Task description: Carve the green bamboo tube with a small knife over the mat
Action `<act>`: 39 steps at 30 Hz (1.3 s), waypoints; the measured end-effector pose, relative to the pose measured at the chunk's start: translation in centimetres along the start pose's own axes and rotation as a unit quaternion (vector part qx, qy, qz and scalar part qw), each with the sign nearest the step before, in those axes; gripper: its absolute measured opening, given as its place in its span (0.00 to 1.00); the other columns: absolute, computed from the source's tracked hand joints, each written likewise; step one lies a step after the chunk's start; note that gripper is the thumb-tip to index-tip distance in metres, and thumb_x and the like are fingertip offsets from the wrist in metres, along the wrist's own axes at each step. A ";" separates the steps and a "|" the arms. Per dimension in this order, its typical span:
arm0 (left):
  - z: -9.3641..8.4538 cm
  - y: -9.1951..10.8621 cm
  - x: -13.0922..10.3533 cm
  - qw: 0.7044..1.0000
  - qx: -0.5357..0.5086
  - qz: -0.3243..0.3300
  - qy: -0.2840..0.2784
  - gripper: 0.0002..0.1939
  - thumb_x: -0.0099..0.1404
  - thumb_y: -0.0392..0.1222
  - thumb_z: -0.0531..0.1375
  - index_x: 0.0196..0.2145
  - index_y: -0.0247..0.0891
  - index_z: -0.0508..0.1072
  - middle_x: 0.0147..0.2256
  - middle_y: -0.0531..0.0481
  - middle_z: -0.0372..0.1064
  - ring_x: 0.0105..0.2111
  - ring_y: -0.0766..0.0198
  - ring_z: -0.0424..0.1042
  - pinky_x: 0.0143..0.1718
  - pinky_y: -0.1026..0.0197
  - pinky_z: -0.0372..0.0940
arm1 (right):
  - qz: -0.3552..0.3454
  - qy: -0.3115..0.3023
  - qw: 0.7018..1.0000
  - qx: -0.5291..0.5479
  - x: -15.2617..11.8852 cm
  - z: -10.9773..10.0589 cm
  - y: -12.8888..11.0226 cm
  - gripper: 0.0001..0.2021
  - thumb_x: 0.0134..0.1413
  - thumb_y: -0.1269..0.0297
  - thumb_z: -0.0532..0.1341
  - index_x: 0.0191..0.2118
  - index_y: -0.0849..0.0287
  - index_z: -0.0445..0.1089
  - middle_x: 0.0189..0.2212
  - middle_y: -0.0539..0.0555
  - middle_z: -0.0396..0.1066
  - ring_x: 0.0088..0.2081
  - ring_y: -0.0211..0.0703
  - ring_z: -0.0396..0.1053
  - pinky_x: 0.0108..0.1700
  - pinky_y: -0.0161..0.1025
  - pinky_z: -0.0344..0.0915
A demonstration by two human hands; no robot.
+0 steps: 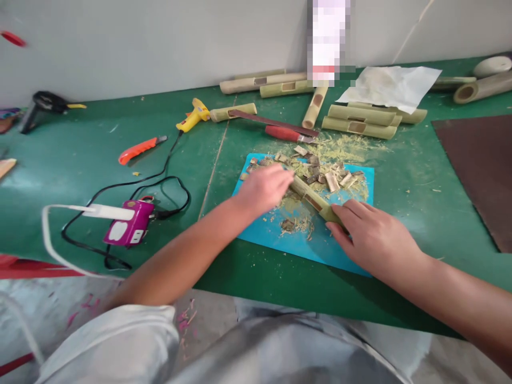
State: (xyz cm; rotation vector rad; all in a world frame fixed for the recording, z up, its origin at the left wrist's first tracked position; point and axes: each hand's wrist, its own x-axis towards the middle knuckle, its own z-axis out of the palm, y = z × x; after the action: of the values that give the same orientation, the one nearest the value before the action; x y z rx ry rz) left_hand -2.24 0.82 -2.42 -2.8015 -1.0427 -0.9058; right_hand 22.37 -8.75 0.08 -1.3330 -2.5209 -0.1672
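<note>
A green table (400, 186) fills most of the frame. On its right edge is a dark brown sheet (476, 170), and in the middle a blue mat (264, 232). White paper (394, 85) covers part of the bamboo at upper right.

The bamboo tube (302, 189) being worked lies slantwise over the mat, just right of the frame's centre. The right hand (374, 234) is closed around its lower end; the left hand (264, 189) is by its upper end, fingers drawn together, but blur hides whether they grip it.

This tube already has an opening in its side, as do several cut tubes (338, 125) along the back, so the rough cutting looks well advanced. Whether its edges or ends need more work cannot be told.

At left are a purple power adapter (141, 214), a yellow glue gun (196, 117) and an orange cutter (138, 152); a red-handled tool (282, 133) lies above the mat. Smallest are the bamboo chips (332, 181) strewn over it.

No brand or writing is legible; the panel at top centre is pixelated.
</note>
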 end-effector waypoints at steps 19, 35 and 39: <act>0.1 0.3 -0.2 0.999 -0.005 0.039 0.029 0.14 0.74 0.39 0.54 0.43 0.32 0.78 0.32 0.45 0.76 0.30 0.66 0.74 0.32 0.64 0.70 | -0.009 0.006 1.000 -0.014 0.0 0.2 0.0 0.14 0.66 0.63 0.54 0.40 0.66 0.75 0.30 0.57 0.71 0.31 0.44 0.68 0.34 0.41 0.62; -0.3 -0.4 0.0 1.000 -0.018 0.024 0.001 0.14 0.74 0.40 0.54 0.44 0.32 0.78 0.32 0.45 0.76 0.31 0.66 0.74 0.33 0.63 0.70 | -0.022 0.021 0.999 -0.019 0.2 -0.2 0.1 0.14 0.65 0.63 0.55 0.40 0.67 0.75 0.29 0.57 0.72 0.31 0.46 0.68 0.34 0.42 0.64; -0.3 -0.4 0.0 0.999 -0.024 0.021 0.014 0.13 0.74 0.39 0.55 0.42 0.32 0.79 0.32 0.45 0.76 0.30 0.66 0.74 0.32 0.65 0.70 | -0.016 0.017 1.000 -0.008 0.1 -0.2 0.1 0.13 0.65 0.63 0.56 0.39 0.64 0.74 0.30 0.57 0.72 0.31 0.46 0.68 0.33 0.42 0.64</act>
State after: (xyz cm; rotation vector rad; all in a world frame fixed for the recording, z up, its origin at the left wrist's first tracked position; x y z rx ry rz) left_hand -2.66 1.12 -2.24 -2.8286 -0.9674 -0.9756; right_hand 22.39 -8.69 0.27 -1.2862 -2.5181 -0.2152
